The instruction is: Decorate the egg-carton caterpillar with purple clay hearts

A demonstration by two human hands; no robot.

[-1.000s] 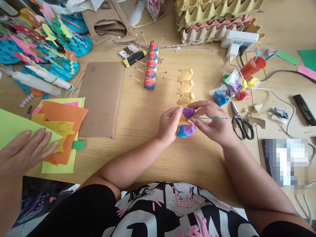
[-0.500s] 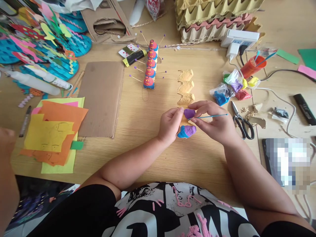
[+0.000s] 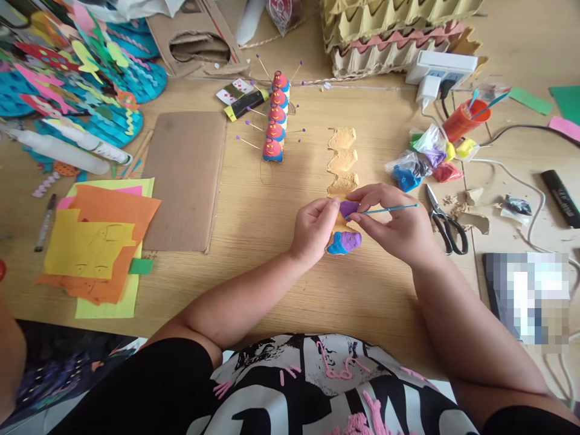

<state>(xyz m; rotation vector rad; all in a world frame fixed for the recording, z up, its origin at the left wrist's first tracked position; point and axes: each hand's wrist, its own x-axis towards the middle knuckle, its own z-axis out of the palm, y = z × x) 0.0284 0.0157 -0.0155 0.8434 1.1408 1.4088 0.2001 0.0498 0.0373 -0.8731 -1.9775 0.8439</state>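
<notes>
A yellowish egg-carton strip lies lengthwise in front of me. Its nearest bump carries blue and purple clay. On the bump above, a purple clay piece shows between my hands. My left hand pinches the strip's left edge beside that piece, thumb and forefinger together. From the right, my right hand has a thin blue tool between thumb and fingers, its tip at the purple clay. Further back left stands a finished-looking row of red and blue clay bumps with small sticks.
Scissors, carton scraps, bagged clay and an orange cup are at the right. Cardboard and coloured paper lie left. Egg trays stand behind. Another person's arm shows at the lower left.
The tool's tip and my right thumb have shifted slightly over the purple clay. The other person's hand at the left edge has moved down and mostly out of view.
</notes>
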